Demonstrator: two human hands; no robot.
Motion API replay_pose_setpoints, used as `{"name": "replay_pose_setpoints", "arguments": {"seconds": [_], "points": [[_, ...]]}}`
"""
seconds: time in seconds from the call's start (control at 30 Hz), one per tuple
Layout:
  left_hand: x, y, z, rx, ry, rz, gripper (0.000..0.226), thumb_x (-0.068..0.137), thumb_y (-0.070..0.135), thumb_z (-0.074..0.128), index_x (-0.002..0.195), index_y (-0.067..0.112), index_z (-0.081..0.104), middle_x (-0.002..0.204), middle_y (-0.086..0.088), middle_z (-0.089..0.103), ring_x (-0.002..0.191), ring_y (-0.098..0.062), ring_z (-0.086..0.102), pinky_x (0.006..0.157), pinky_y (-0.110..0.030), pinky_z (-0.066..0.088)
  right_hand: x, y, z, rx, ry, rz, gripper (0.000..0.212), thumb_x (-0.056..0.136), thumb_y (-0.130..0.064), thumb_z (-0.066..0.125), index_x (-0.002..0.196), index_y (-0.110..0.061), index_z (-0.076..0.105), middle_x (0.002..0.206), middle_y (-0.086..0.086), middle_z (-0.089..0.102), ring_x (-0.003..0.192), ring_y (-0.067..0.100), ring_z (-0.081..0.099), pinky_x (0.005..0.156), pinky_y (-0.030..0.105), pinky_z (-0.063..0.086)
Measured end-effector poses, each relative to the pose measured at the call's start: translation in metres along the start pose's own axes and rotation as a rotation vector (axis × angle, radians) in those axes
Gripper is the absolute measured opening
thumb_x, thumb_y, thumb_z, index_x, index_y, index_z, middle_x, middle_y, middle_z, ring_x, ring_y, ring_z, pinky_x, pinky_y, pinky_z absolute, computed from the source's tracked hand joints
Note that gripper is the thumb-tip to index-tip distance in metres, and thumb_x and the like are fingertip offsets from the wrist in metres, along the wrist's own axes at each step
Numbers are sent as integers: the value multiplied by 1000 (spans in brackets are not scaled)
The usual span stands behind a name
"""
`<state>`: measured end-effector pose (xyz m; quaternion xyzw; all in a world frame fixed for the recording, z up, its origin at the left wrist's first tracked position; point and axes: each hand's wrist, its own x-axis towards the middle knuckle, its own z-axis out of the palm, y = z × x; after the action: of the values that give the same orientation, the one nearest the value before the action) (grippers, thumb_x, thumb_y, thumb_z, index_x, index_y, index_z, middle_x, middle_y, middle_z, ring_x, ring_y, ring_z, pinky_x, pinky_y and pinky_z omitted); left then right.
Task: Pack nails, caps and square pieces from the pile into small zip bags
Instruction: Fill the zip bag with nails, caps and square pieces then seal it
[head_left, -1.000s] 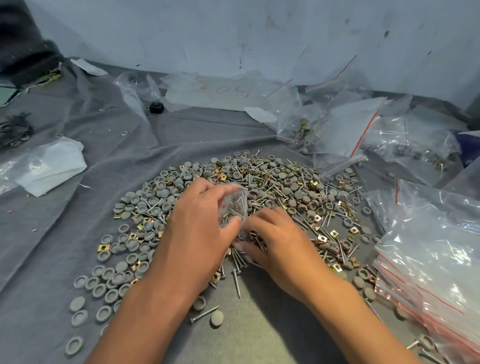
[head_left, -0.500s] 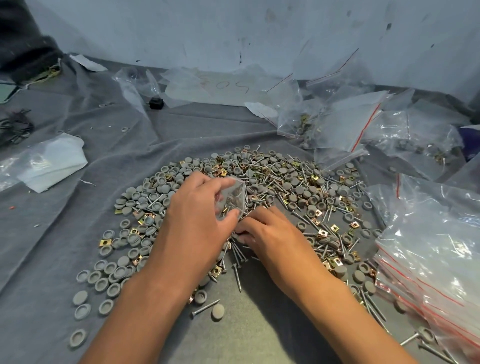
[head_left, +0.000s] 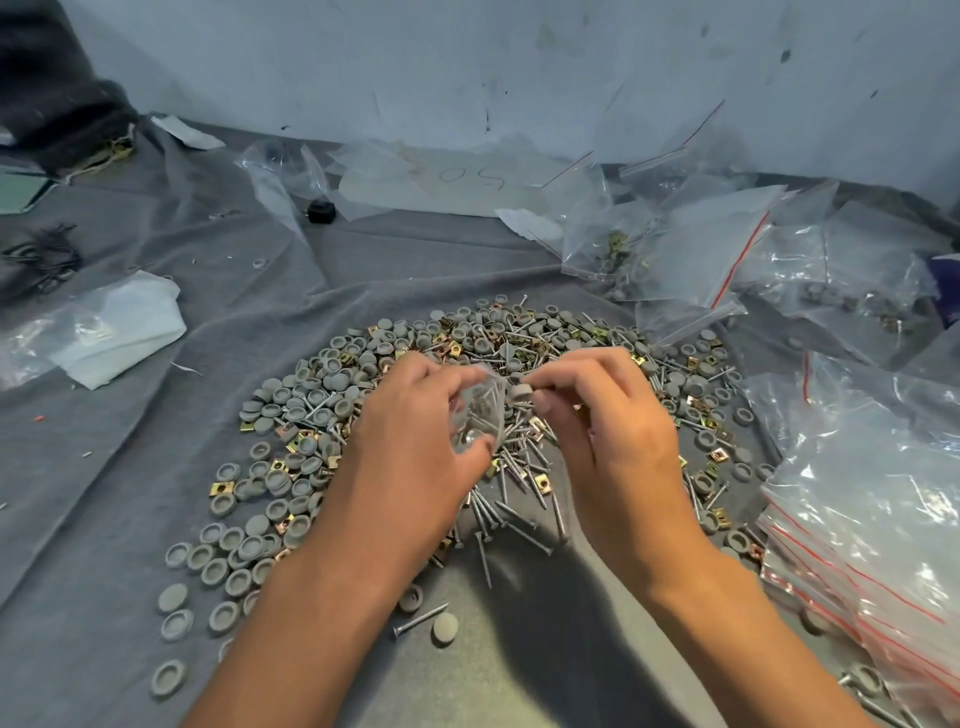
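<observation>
A wide pile (head_left: 322, 415) of grey round caps, silver nails and small brass square pieces covers the grey cloth. My left hand (head_left: 415, 447) grips a small clear zip bag (head_left: 480, 410) above the pile's middle; a few small parts show through the plastic. My right hand (head_left: 608, 431) pinches a grey cap (head_left: 521, 392) between thumb and fingertips, right at the bag's upper right edge. Loose nails (head_left: 511, 514) lie fanned out on the cloth below both hands.
A stack of red-striped zip bags (head_left: 872, 514) fills the right side. More bags, some holding parts (head_left: 670, 249), lie behind the pile near the wall. A plastic-wrapped white packet (head_left: 114, 332) sits at the left, a small black object (head_left: 320, 212) further back.
My right hand rose off the pile with a grey cap and brought it to the bag. The left hand lifted the bag slightly.
</observation>
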<state>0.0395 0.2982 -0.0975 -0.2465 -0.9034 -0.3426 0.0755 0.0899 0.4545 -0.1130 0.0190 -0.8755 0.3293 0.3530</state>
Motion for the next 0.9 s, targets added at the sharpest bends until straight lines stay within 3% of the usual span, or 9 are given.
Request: {"name": "replay_pose_setpoints", "arguments": {"seconds": [0.17, 0.27, 0.4, 0.53, 0.6, 0.73, 0.83, 0.9], "points": [[0, 3, 1, 1, 0, 16, 58, 77, 26, 84, 131, 30, 63, 91, 28, 38, 91, 24, 40, 79, 5, 31, -6, -7, 4, 3, -79, -42, 13, 87, -8, 76, 98, -6, 70, 99, -1, 62, 84, 6, 59, 76, 15, 48], [0, 2, 1, -23, 11, 23, 58, 77, 24, 83, 131, 30, 62, 90, 28, 39, 92, 24, 40, 79, 5, 32, -8, -6, 5, 23, -18, -43, 20, 81, -10, 83, 95, -9, 68, 92, -4, 65, 80, 2, 60, 73, 9, 44], [0, 2, 0, -1, -16, 39, 61, 78, 24, 83, 133, 33, 61, 94, 25, 42, 90, 15, 45, 68, -4, 37, -6, -7, 6, 2, -20, -86, 20, 82, -14, 83, 101, -12, 74, 95, -6, 73, 85, -3, 62, 79, 5, 43], [0, -1, -4, -22, 8, 3, 58, 79, 31, 81, 132, 36, 59, 96, 25, 44, 93, 15, 45, 70, -3, 40, -5, -9, 0, 6, -41, -89, 11, 88, -12, 75, 99, -11, 74, 97, -6, 71, 88, -2, 60, 79, 6, 40], [2, -4, -8, -14, 43, -23, 54, 80, 30, 80, 130, 38, 60, 96, 23, 46, 90, 13, 46, 73, -1, 39, -10, -11, -6, 8, -167, -81, 10, 89, -21, 74, 96, -19, 68, 94, -11, 64, 86, 0, 56, 76, 12, 40], [4, -3, -13, -35, 87, -77, 47, 86, 32, 75, 130, 39, 61, 100, 18, 51, 86, 4, 52, 75, 6, 34, -34, -23, -2, -51, -890, -116, 36, 83, -67, 65, 101, -39, 54, 98, -21, 55, 90, -2, 45, 74, 22, 42], [5, -3, -18, -272, 111, -182, 35, 89, 26, 72, 120, 42, 67, 93, 15, 63, 69, 6, 58, 55, -2, 42, -46, -26, 4, -137, -945, -196, 28, 87, -58, 67, 105, -38, 57, 102, -19, 55, 98, 5, 46, 78, 28, 44], [10, -6, -28, -627, 140, -334, 28, 92, 21, 69, 111, 40, 73, 92, 8, 74, 63, 6, 63, 52, -9, 47, -45, -25, 0, -73, -890, -177, 14, 93, -45, 63, 105, -38, 59, 103, -19, 58, 100, 3, 48, 82, 29, 49]]}}
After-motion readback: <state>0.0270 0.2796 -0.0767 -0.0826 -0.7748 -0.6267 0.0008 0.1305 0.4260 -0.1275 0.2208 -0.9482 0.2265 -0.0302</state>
